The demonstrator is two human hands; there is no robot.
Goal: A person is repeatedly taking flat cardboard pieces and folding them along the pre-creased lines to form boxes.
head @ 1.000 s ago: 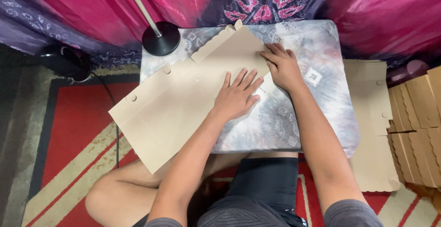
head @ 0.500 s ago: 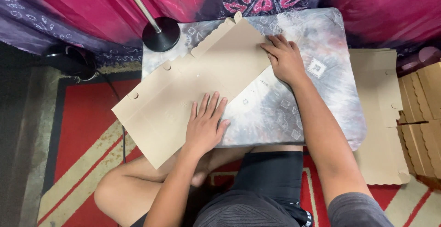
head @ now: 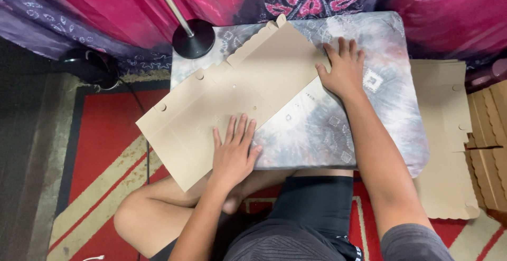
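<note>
Both hands lie flat and open on the flat cardboard box blank (head: 237, 102), pinning it: left hand (head: 232, 153) at its near edge, right hand (head: 344, 71) at its far-right corner.

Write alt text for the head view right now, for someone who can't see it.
A seated person presses both hands flat on a flattened cardboard box blank lying slantwise across a small table with a tie-dye top: the left hand near its lower end, the right hand at its upper right edge. More cardboard blanks lie to the right, and a black lamp base stands beyond the table.
</note>
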